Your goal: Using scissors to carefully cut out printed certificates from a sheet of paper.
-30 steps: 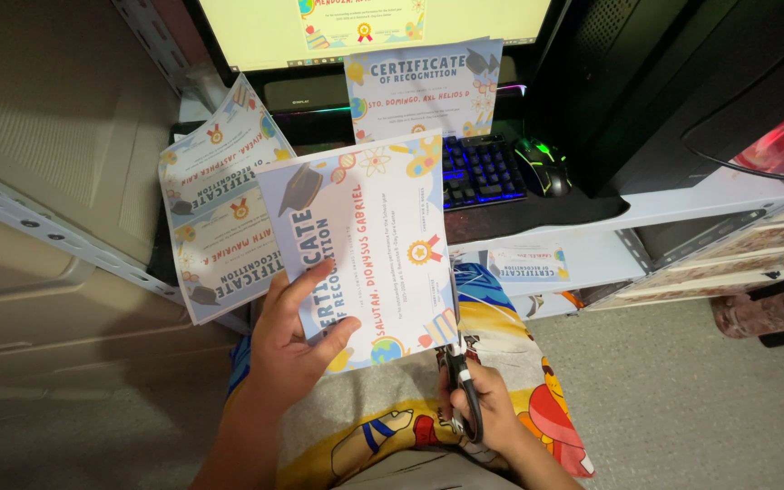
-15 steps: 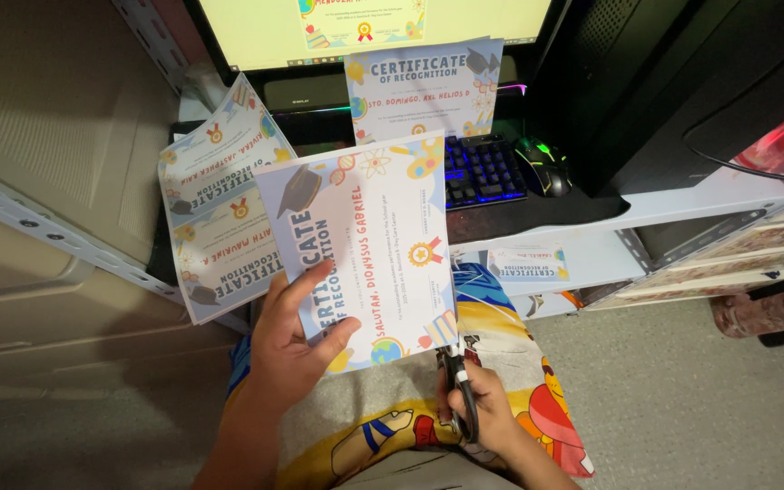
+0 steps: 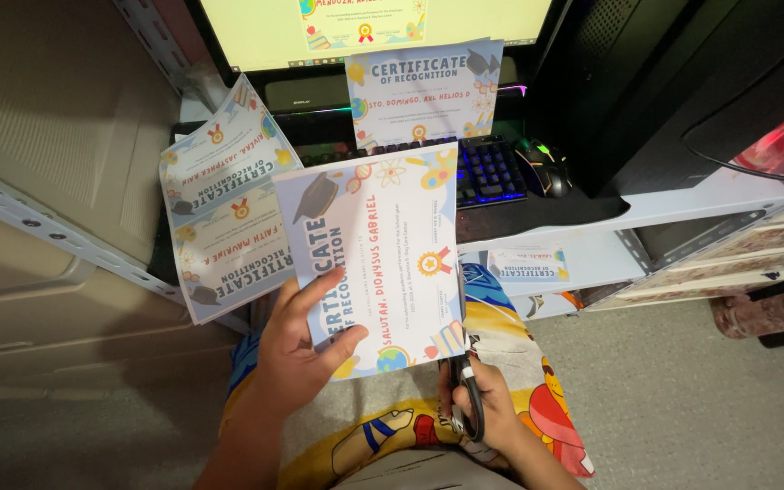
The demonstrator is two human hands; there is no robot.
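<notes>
Colourful printed paper certificate (image 3: 374,263) sits over our lap, left hand (image 3: 297,358) pinching its lower edge. Right hand (image 3: 483,413) closes round black-handled scissors (image 3: 462,399) at its right margin. We judge trimming underway; steady alignment needed.

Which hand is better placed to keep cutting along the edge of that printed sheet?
Probably the right hand: it holds the scissors at the sheet's lower right edge. The left hand pinches the sheet's bottom, steadying it.
</notes>
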